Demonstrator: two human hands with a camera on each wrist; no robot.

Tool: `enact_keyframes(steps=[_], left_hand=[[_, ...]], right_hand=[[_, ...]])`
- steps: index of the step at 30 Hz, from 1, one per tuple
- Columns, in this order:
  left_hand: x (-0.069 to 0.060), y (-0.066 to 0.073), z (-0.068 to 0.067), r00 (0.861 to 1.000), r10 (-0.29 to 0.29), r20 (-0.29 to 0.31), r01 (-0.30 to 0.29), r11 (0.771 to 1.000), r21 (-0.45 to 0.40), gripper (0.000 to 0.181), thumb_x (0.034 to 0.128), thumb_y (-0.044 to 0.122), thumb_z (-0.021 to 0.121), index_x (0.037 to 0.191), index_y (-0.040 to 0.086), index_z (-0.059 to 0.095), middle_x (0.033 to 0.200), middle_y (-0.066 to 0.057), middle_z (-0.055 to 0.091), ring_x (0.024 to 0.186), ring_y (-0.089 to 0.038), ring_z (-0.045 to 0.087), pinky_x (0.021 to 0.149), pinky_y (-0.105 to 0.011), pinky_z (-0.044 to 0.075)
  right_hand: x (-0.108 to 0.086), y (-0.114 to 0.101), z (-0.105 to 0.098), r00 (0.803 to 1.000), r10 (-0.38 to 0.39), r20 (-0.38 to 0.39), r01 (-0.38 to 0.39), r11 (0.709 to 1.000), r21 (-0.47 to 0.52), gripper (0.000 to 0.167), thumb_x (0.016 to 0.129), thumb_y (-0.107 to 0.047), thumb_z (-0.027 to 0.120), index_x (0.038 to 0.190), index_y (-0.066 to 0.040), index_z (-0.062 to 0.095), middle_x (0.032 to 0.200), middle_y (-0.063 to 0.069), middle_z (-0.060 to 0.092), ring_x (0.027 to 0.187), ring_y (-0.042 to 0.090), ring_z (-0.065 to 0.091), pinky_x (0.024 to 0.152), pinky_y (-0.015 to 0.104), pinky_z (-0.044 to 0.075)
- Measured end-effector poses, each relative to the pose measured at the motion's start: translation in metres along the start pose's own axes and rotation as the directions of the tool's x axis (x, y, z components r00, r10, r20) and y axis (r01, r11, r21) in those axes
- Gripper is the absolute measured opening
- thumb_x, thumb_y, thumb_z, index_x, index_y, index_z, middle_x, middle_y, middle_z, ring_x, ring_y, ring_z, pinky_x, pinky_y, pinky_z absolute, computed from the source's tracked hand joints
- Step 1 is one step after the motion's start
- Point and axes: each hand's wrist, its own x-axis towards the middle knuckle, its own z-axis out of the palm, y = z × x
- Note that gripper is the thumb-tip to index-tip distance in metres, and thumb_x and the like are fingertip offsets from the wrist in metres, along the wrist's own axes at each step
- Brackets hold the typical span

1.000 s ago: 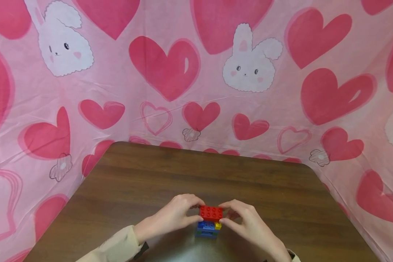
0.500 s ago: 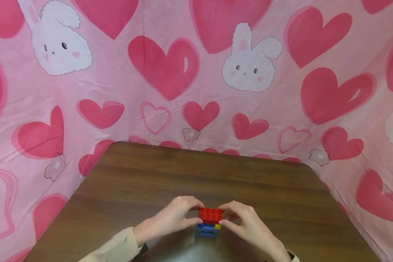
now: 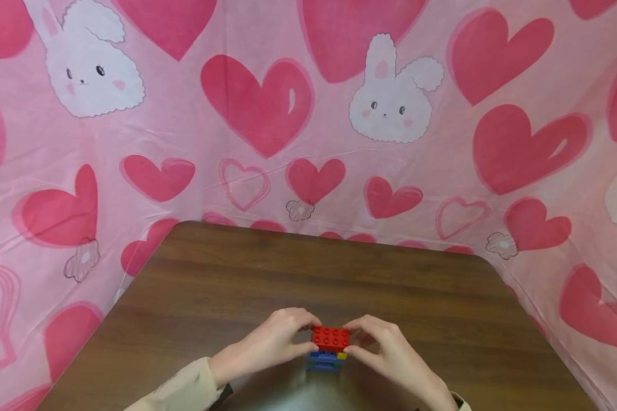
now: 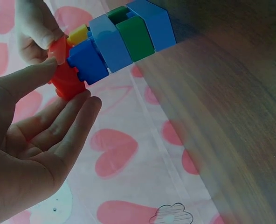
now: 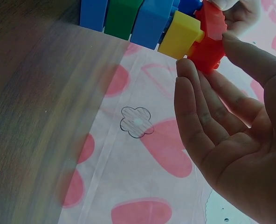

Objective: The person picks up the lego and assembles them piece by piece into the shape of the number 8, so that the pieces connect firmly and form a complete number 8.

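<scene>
A red toy building brick (image 3: 331,338) with several studs tops a stack at the front of the table. My left hand (image 3: 272,339) pinches its left end between thumb and fingers. At the opposite end, my right hand (image 3: 391,348) pinches it the same way. Beneath the red brick sit a dark blue brick (image 4: 88,61) and a yellow brick (image 5: 180,35), side by side. Studs show in a narrow gap under the red brick. Lower down come a lighter blue brick (image 4: 111,43), a green brick (image 5: 122,18) and a blue bottom brick (image 4: 153,24), which stands on the table.
The brown wooden table (image 3: 267,268) has rounded far corners. A pink cloth (image 3: 339,131) printed with hearts and rabbits hangs behind it and along both sides.
The red brick has come slightly toward me in the head view, covering more of the blue and yellow bricks. Both hands moved slightly with it, then stayed nearly still.
</scene>
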Motion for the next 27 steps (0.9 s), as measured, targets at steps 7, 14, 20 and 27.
enact_keyframes(steps=[7,14,20,27], left_hand=[[-0.002,0.001,0.0,1.0,-0.011,0.004,0.011,1.0,0.017,0.032,0.0791,0.023,0.084,0.106,0.01,0.07,0.095,0.002,0.072,0.084,-0.005,0.061,0.076,-0.016,0.053],[-0.005,0.002,0.005,1.0,0.003,-0.01,-0.002,0.994,0.111,0.04,0.0767,0.024,0.086,0.11,0.011,0.067,0.1,0.002,0.072,0.09,-0.009,0.064,0.081,-0.023,0.056],[-0.006,0.001,0.009,0.999,0.031,-0.03,-0.026,0.989,0.142,0.038,0.0788,0.022,0.084,0.11,0.011,0.067,0.101,0.002,0.072,0.09,-0.007,0.063,0.083,-0.023,0.057],[-0.006,0.001,0.012,0.998,0.043,-0.039,-0.036,0.986,0.161,0.038,0.0783,0.022,0.085,0.11,0.011,0.067,0.098,0.002,0.071,0.088,-0.006,0.062,0.081,-0.022,0.057]], right_hand=[[0.0,0.0,0.0,1.0,0.007,0.006,-0.007,1.0,0.003,0.024,0.089,-0.021,0.073,0.111,-0.013,0.066,0.097,0.001,0.071,0.076,-0.001,0.066,0.066,0.021,0.058],[-0.001,0.001,0.001,1.0,0.0,0.001,0.0,1.0,-0.013,0.023,0.089,-0.02,0.073,0.11,-0.013,0.066,0.097,0.0,0.071,0.076,-0.002,0.065,0.066,0.02,0.057],[-0.001,0.001,0.001,1.0,-0.009,-0.003,0.009,1.0,-0.013,0.023,0.089,-0.019,0.073,0.11,-0.013,0.066,0.096,0.0,0.072,0.076,-0.001,0.065,0.066,0.02,0.058],[-0.001,0.002,0.002,1.0,0.004,-0.003,-0.004,1.0,0.004,0.023,0.089,-0.02,0.074,0.109,-0.012,0.066,0.095,0.0,0.071,0.075,-0.001,0.065,0.066,0.021,0.058]])
